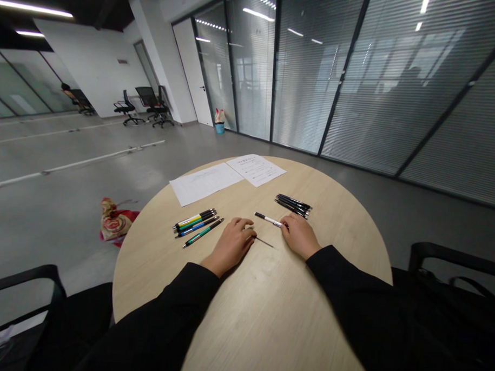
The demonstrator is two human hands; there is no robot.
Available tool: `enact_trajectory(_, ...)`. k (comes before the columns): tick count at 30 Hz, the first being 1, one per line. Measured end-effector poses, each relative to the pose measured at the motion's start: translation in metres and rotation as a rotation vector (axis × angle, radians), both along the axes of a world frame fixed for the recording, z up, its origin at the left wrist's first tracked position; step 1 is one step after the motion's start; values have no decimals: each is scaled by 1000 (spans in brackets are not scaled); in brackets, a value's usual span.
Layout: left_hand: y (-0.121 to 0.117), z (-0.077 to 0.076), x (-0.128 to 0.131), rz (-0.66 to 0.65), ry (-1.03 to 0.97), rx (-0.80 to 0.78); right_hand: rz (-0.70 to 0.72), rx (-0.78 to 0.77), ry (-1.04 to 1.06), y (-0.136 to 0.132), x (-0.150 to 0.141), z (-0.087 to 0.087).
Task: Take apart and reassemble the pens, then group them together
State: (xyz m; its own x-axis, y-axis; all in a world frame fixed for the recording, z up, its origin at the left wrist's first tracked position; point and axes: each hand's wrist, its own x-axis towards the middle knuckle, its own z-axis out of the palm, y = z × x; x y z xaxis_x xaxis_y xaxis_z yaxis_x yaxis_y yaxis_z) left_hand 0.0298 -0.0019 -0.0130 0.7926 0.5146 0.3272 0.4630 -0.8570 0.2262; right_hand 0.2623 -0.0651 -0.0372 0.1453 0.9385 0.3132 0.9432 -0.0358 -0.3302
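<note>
The right hand clamps its fingers on one end of a slim white-and-black pen, leaving the dark end free above the round pale-wood table; the left hand curls its fingers at a thin dark rod, grip unclear.

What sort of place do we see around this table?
Probably an office: black swivel chairs stand near a white pillar, and a glass partition with horizontal blinds runs beyond the round table.

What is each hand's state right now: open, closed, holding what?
Left hand: curled at one end of a thin stick; whether gripped cannot be told.
Right hand: closed, holding one end of the white pen.
</note>
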Motion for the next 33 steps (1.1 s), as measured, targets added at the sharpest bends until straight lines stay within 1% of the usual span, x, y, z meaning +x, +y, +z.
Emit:
enact_trajectory(5, 1, 2, 0, -19, 24, -18, 2, -5, 5, -1, 0, 1)
enact_trajectory(13, -3, 9, 4, -53, 66, 40, 10, -2, 11, 0, 1, 0)
enact_trajectory(18, -4, 9, 4, -39, 131, 103, 18, 8, 21, 0, 1, -1)
enact_trajectory(24, -5, 10, 2, -13, 163, 133, 18, 11, 22, -1, 1, -2)
enact_trajectory(33, -7, 6, 5, -20, 270, 307, 16, -12, -10, -1, -1, 1)
